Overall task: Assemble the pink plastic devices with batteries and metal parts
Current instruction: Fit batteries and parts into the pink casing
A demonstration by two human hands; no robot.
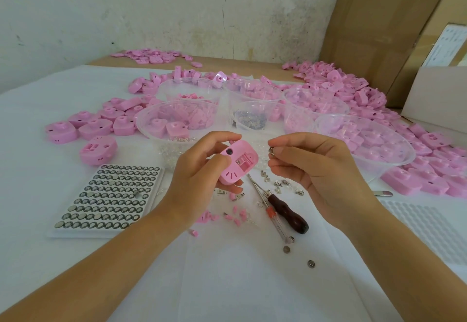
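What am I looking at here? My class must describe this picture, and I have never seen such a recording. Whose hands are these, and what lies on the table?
No machine here: a person wears a camera on the head, so you look down at their own hands. The left hand grips a pink device, open side showing. The right hand pinches a small metal part in its fingers. On the white table lie a battery tray, a dark-handled tool, clear bowls of parts and heaps of pink devices.

beyond left hand point(199, 172) and right hand point(318, 170): clear plastic bowls point(409, 155) crowd close. outside left hand: white tray of silver button batteries point(111, 195). between wrists: dark wooden-handled screwdriver point(288, 211). white sheet point(227, 283) between forearms open.
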